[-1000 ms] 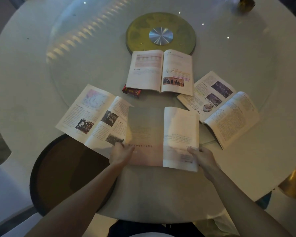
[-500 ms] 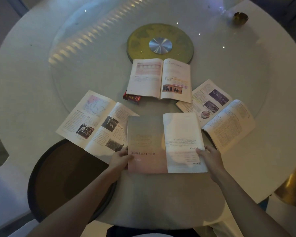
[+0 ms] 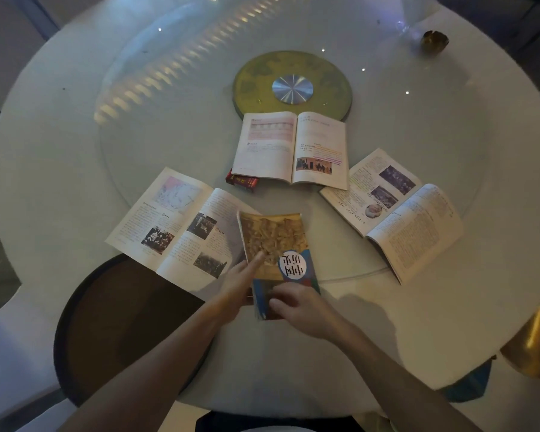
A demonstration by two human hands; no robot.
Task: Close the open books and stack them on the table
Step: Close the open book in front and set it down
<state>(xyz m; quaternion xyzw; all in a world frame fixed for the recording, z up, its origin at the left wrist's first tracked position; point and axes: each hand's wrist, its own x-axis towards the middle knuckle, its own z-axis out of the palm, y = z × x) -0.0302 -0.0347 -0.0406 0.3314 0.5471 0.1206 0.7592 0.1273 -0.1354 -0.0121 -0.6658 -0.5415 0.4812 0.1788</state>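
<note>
The closed book (image 3: pixel 278 254) has a glossy printed paper cover. The three open books (image 3: pixel 181 226) (image 3: pixel 292 149) (image 3: pixel 396 210) show matt paper pages. The desk (image 3: pixel 60 157) looks smooth and pale, carrying a clear, reflective glass turntable (image 3: pixel 175 98) with a brushed-metal hub (image 3: pixel 292 89).

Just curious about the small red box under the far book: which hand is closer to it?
Left. The left hand lies at the closed book's left edge, below the red box; the right hand sits farther back on its near end.

Head view, steeply down, close over table (image 3: pixel 75 151).
</note>
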